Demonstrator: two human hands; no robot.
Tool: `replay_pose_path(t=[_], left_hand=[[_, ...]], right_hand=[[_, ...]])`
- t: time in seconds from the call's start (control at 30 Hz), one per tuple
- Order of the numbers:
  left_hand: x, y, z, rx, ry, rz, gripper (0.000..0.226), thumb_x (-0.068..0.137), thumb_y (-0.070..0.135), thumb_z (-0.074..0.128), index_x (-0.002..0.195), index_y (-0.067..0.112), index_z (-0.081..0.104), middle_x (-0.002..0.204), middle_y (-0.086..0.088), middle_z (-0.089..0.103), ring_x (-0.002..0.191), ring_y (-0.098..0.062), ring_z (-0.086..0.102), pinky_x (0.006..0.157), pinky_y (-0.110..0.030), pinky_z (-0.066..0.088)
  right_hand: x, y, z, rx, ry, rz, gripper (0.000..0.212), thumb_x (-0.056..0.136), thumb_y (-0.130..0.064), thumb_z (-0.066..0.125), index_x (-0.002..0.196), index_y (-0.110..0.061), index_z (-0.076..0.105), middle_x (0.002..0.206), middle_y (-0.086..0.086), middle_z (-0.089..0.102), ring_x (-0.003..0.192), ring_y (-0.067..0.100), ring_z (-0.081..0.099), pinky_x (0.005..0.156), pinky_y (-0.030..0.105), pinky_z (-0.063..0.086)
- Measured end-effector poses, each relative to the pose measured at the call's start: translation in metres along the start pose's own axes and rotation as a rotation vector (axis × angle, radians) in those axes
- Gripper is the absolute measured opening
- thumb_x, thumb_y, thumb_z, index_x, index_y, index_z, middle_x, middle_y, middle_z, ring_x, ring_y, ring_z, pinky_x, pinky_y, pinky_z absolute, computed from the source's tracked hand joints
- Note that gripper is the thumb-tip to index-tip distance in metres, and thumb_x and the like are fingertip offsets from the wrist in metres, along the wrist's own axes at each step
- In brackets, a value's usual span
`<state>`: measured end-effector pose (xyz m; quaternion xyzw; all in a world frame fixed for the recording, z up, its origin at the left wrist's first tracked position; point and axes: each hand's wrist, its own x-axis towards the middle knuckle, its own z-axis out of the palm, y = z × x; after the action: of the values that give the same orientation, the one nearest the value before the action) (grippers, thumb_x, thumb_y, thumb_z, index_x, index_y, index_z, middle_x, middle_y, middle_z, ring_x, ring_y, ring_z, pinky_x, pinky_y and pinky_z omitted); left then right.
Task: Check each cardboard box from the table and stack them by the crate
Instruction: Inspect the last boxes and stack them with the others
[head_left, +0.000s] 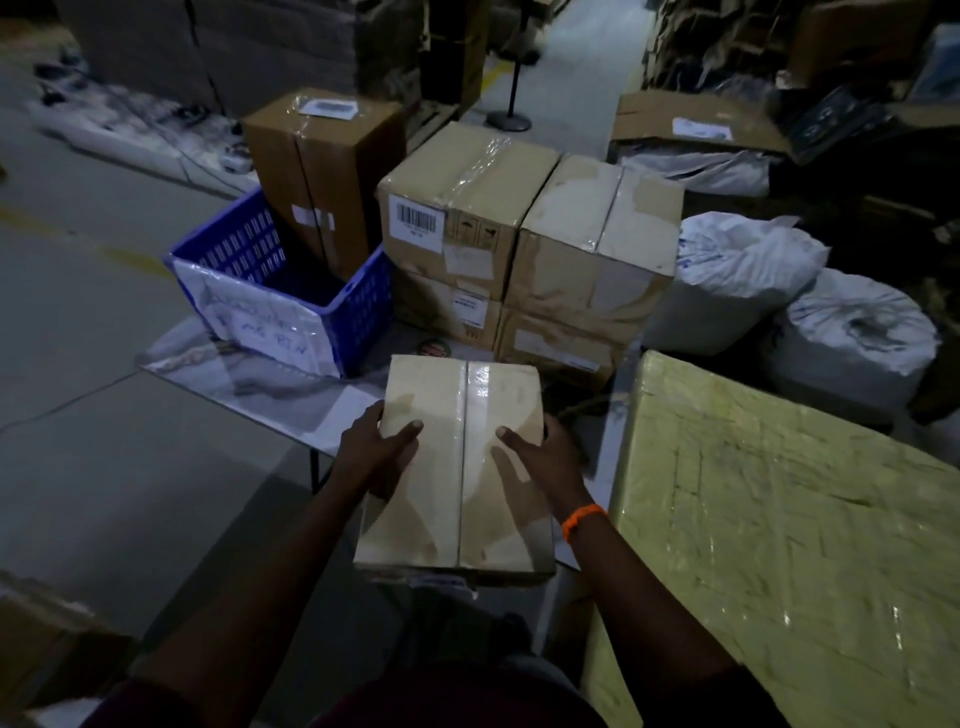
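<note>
The left hand (376, 447) and right hand (540, 452) grip the box (431, 519) from 9 and 3 o'clock, thumbs on top and the other fingers curled round its sides. It sits over the table's (291, 395) near edge. The crate (358, 312) is at its 11 o'clock, the stack (519, 234) at 1.

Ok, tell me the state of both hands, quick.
Left hand: grips the left side of the cardboard box, thumb on top.
Right hand: grips the right side, thumb on top.

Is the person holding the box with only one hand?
No, the left hand and right hand both grip the cardboard box.
</note>
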<state>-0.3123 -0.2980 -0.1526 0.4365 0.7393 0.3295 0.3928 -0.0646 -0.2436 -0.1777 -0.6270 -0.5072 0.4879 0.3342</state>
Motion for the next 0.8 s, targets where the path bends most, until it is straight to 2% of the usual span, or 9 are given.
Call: replay_pose_path(t=[0.1,0.2,0.33,0.4,0.5,0.57,0.63,0.73,0.8], left_hand=[[-0.003,0.007,-0.002,-0.073,0.048,0.067,0.069,0.091,0.049,0.070,0.148,0.017,0.048,0.146,-0.008,0.056,0.131,-0.029,0.055,0.101,-0.040,0.047],[-0.009,0.022,-0.008,-0.197,0.124,0.166,0.066,0.090,0.051,0.072,0.144,0.019,0.051,0.141,-0.003,0.060,0.126,-0.020,0.058,0.100,-0.039,0.051],[-0.013,0.043,-0.019,-0.298,0.243,0.273,0.063,0.090,0.050,0.073,0.140,0.018,0.053,0.134,0.003,0.062,0.119,-0.011,0.060,0.094,-0.029,0.051],[-0.013,0.049,-0.023,-0.368,0.243,0.265,0.065,0.086,0.057,0.072,0.135,0.017,0.055,0.128,0.001,0.064,0.115,-0.012,0.063,0.092,-0.031,0.053],[-0.020,0.053,-0.023,-0.419,0.234,0.209,0.053,0.089,0.060,0.063,0.117,0.015,0.057,0.112,-0.001,0.065,0.107,-0.019,0.063,0.076,-0.022,0.048],[-0.027,0.053,-0.020,-0.448,0.235,0.180,0.057,0.086,0.076,0.053,0.101,0.021,0.056,0.097,0.001,0.062,0.094,-0.022,0.060,0.072,-0.028,0.044],[-0.034,0.048,-0.015,-0.471,0.218,0.139,0.069,0.073,0.093,0.042,0.089,0.027,0.055,0.089,0.004,0.061,0.088,-0.021,0.059,0.077,-0.037,0.047],[-0.040,0.039,-0.010,-0.434,0.131,0.130,0.088,0.067,0.101,0.034,0.100,0.025,0.065,0.102,0.000,0.070,0.097,-0.021,0.066,0.084,-0.043,0.054],[-0.043,0.033,-0.010,-0.398,0.095,0.134,0.098,0.065,0.102,0.037,0.110,0.020,0.065,0.109,-0.001,0.070,0.099,-0.017,0.067,0.079,-0.037,0.053]], right_hand=[[-0.010,-0.009,-0.001,0.002,0.063,-0.016,0.087,0.074,-0.056,0.085,0.144,-0.016,0.053,0.135,0.001,0.064,0.123,0.022,0.061,0.102,0.045,0.053],[-0.018,-0.027,-0.009,0.057,0.143,-0.089,0.072,0.081,-0.043,0.085,0.140,-0.017,0.053,0.128,-0.001,0.065,0.116,0.019,0.063,0.096,0.039,0.054],[-0.028,-0.059,-0.020,0.149,0.236,-0.224,0.066,0.083,-0.045,0.082,0.136,-0.018,0.055,0.125,-0.002,0.068,0.112,0.013,0.065,0.093,0.032,0.054],[-0.031,-0.071,-0.024,0.193,0.265,-0.273,0.058,0.087,-0.051,0.076,0.133,-0.022,0.058,0.125,-0.004,0.068,0.114,0.012,0.065,0.093,0.031,0.053],[-0.033,-0.074,-0.031,0.250,0.279,-0.284,0.047,0.085,-0.073,0.063,0.117,-0.039,0.063,0.116,-0.004,0.070,0.109,0.018,0.067,0.091,0.042,0.054],[-0.035,-0.068,-0.033,0.269,0.278,-0.233,0.055,0.080,-0.085,0.055,0.116,-0.045,0.062,0.117,-0.004,0.070,0.109,0.019,0.066,0.093,0.046,0.055],[-0.041,-0.060,-0.034,0.272,0.300,-0.168,0.061,0.080,-0.089,0.050,0.112,-0.039,0.062,0.111,-0.001,0.070,0.103,0.021,0.067,0.088,0.047,0.057],[-0.056,-0.051,-0.032,0.254,0.348,-0.148,0.061,0.088,-0.078,0.048,0.112,-0.022,0.060,0.101,-0.006,0.067,0.093,0.009,0.064,0.074,0.019,0.049],[-0.065,-0.047,-0.029,0.243,0.362,-0.128,0.058,0.087,-0.070,0.048,0.113,-0.020,0.057,0.101,-0.012,0.063,0.093,0.000,0.059,0.068,0.010,0.043]])
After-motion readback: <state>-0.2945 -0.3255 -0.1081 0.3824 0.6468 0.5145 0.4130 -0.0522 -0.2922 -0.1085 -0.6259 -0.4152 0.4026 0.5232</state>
